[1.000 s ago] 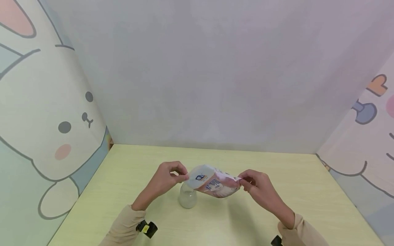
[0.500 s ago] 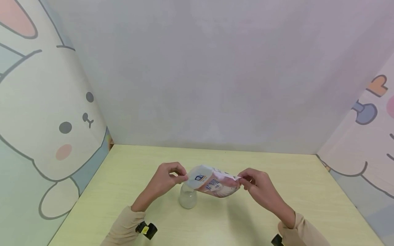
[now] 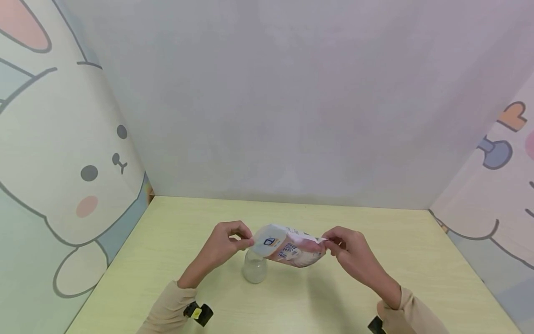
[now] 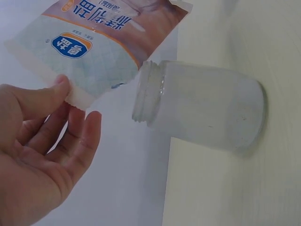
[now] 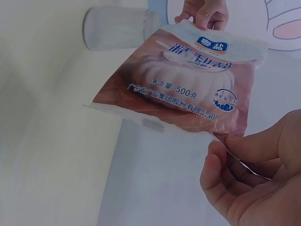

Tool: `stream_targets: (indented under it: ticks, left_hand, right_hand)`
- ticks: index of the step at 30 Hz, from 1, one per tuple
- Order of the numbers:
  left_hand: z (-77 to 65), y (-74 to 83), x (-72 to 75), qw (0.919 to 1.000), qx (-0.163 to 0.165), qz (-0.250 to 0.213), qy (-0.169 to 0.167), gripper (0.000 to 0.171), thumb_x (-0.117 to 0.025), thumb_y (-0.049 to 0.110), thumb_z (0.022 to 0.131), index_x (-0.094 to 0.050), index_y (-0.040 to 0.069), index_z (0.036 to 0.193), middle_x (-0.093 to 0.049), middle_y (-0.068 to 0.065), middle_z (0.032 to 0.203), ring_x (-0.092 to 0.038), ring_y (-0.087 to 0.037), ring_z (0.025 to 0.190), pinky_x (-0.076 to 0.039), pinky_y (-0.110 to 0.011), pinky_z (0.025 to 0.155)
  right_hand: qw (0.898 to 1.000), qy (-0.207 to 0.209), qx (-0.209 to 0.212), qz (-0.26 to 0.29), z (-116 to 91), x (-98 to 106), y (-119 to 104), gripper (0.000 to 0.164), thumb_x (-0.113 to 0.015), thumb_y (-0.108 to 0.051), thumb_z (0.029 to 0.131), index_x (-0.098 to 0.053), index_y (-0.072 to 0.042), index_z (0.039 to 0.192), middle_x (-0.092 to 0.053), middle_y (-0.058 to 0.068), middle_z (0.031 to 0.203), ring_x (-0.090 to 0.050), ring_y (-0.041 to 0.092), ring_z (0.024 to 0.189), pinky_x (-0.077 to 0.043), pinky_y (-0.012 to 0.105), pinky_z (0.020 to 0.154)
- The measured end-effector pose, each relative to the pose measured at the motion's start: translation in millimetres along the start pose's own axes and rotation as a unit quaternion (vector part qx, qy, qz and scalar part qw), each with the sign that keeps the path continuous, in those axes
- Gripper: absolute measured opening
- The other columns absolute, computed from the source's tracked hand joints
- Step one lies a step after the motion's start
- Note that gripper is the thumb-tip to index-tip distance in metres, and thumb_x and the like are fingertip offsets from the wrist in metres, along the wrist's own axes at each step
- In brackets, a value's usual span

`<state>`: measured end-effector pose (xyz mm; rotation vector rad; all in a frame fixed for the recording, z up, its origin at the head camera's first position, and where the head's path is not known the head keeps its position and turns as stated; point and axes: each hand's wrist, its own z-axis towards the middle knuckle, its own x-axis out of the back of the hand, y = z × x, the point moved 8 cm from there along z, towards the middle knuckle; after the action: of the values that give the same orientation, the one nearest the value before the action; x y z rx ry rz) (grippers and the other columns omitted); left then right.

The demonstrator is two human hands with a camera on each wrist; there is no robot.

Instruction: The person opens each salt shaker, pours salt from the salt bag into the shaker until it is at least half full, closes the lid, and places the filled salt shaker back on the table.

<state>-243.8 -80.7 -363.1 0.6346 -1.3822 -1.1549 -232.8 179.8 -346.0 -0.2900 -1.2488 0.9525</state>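
Observation:
A printed bag of salt [image 3: 288, 247] is held in the air between both hands, its pale blue end to the left. My left hand [image 3: 228, 242] pinches the pale end between thumb and fingers. At the opposite end, my right hand [image 3: 349, 253] pinches a bottom corner. Under the bag's left part stands a glass jar [image 3: 255, 270], upright on the table, without a lid. In the left wrist view, the bag's lower edge comes right to the threaded rim of the jar [image 4: 207, 103]. The jar's glass looks cloudy whitish; from above, the bag hides its mouth.
The pale yellow table [image 3: 208, 208] runs back to a plain grey wall panel [image 3: 292, 116]. Side panels with cartoon prints stand left [image 3: 54, 153] and right [image 3: 492, 185]. Both wrists carry a black camera, such as the left wrist camera [image 3: 199, 313].
My right hand has risen slightly, lifting its end of the bag a little. My left hand and the bag have shifted slightly left. The jar has stayed in place.

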Motion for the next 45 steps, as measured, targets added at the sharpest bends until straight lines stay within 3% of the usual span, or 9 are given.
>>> stream_targets:
  ticks: [6,12,17,22,37,45]
  left_hand:
    - [6.4,-31.3,-3.6,1.0000,0.008,-0.005,0.002,0.007,-0.071,0.001,0.082,-0.066,0.005,0.085,-0.063,-0.003,0.085,-0.059,-0.020,0.081,-0.053,-0.026,0.063]
    - [7.1,-39.3,-3.4,0.9997,0.011,-0.021,0.001,0.007,-0.073,0.008,0.082,-0.067,0.009,0.085,-0.063,-0.003,0.085,-0.060,-0.018,0.081,-0.055,-0.031,0.065]
    - [6.4,-40.4,-2.6,0.9996,0.013,-0.026,0.003,0.007,-0.073,0.008,0.083,-0.067,0.009,0.086,-0.064,-0.002,0.087,-0.060,-0.018,0.082,-0.055,-0.028,0.065]
    - [5.4,-40.5,-2.3,0.9994,0.013,-0.031,0.002,0.007,-0.073,0.007,0.083,-0.067,0.007,0.086,-0.064,-0.004,0.087,-0.059,-0.019,0.082,-0.056,-0.035,0.066]
    - [3.9,-40.0,-1.0,0.9991,0.020,-0.038,0.002,0.007,-0.071,0.008,0.084,-0.066,0.005,0.087,-0.064,-0.005,0.087,-0.060,-0.020,0.082,-0.055,-0.029,0.065]
    - [-0.4,-27.2,-0.4,0.9991,0.026,-0.032,0.003,0.005,-0.069,0.000,0.084,-0.065,0.001,0.087,-0.063,-0.008,0.087,-0.059,-0.023,0.082,-0.055,-0.027,0.065]
  right_hand:
    - [1.000,0.000,0.012,-0.003,1,2,-3,0.017,-0.066,0.007,0.083,-0.068,-0.009,0.087,-0.060,-0.004,0.071,-0.050,0.006,0.056,-0.045,0.023,0.047]
    - [1.000,-0.002,0.016,-0.004,1,2,-5,0.019,-0.065,0.008,0.083,-0.067,-0.010,0.087,-0.060,-0.005,0.071,-0.052,0.007,0.056,-0.047,0.024,0.048]
    - [1.000,-0.002,0.021,-0.005,2,3,-8,0.018,-0.065,0.008,0.083,-0.067,-0.010,0.086,-0.060,-0.006,0.072,-0.052,0.006,0.057,-0.047,0.024,0.048]
    - [1.000,-0.003,0.021,-0.008,3,3,-10,0.020,-0.064,0.010,0.083,-0.067,-0.010,0.086,-0.060,-0.006,0.073,-0.053,0.007,0.057,-0.048,0.024,0.049]
    - [0.999,-0.005,0.034,-0.016,5,4,-15,0.021,-0.064,0.011,0.082,-0.067,-0.010,0.086,-0.060,-0.007,0.075,-0.051,0.005,0.059,-0.049,0.023,0.052]
    - [0.999,-0.001,0.041,-0.019,5,5,-18,0.022,-0.064,0.012,0.082,-0.067,-0.010,0.086,-0.061,-0.008,0.076,-0.051,0.005,0.060,-0.049,0.023,0.053]
